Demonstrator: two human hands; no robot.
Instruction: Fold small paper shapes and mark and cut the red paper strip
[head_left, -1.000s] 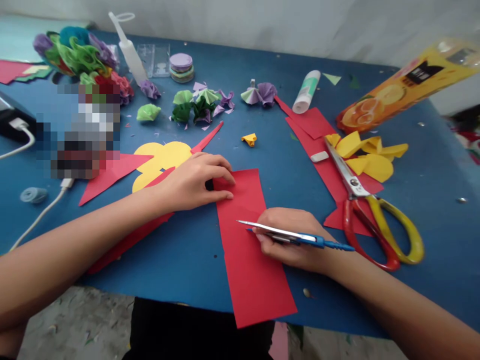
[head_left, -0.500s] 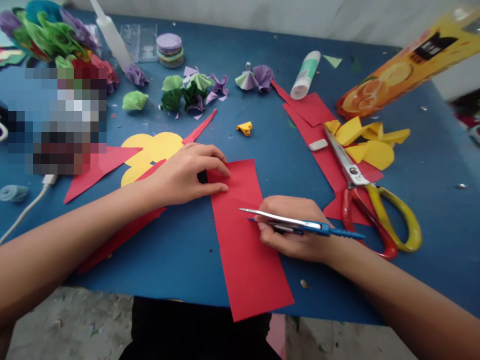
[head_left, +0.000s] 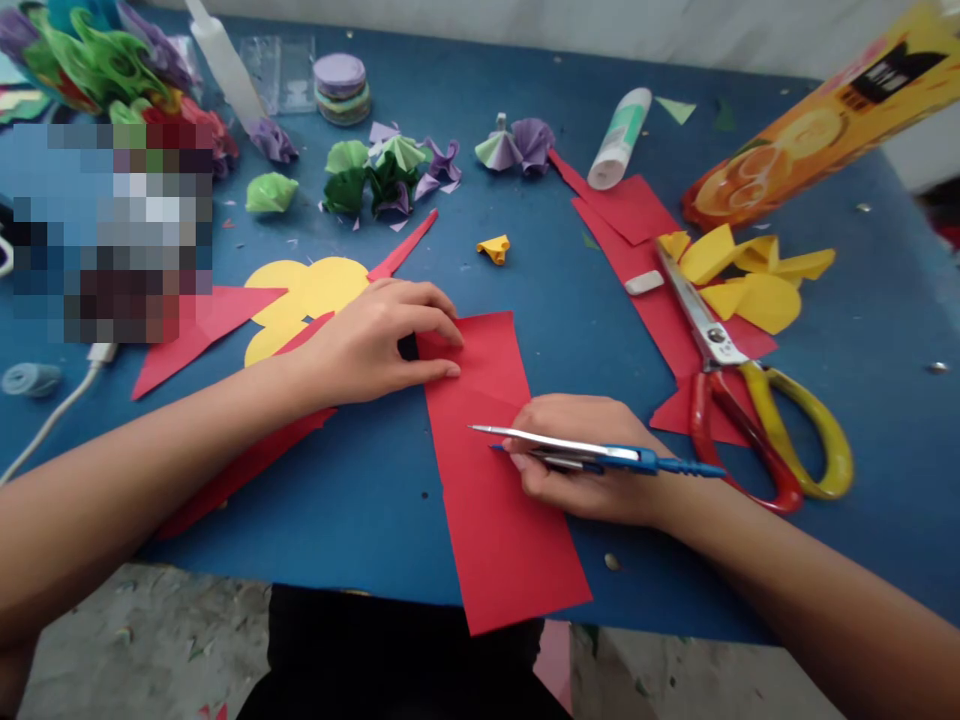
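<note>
A long red paper strip [head_left: 495, 500] lies on the blue table [head_left: 360, 500], its near end hanging over the front edge. My left hand [head_left: 375, 340] rests on the strip's far left corner, fingers curled and pinched on the paper's edge. My right hand [head_left: 585, 460] lies on the strip's right side, closed around a blue pen-like tool with a thin silver tip [head_left: 585, 452] that points left across the paper.
Red-and-yellow scissors [head_left: 742, 400] lie at the right on red scraps beside yellow cut-outs [head_left: 750, 280]. A glue stick [head_left: 619, 140], an orange packet [head_left: 817, 130], folded paper flowers [head_left: 390, 175], a yellow shape [head_left: 307, 290] and a white cable [head_left: 52, 410] surround the work.
The view has shifted slightly. Both hands keep their places on the red strip, the right one having slid a little along the paper.
</note>
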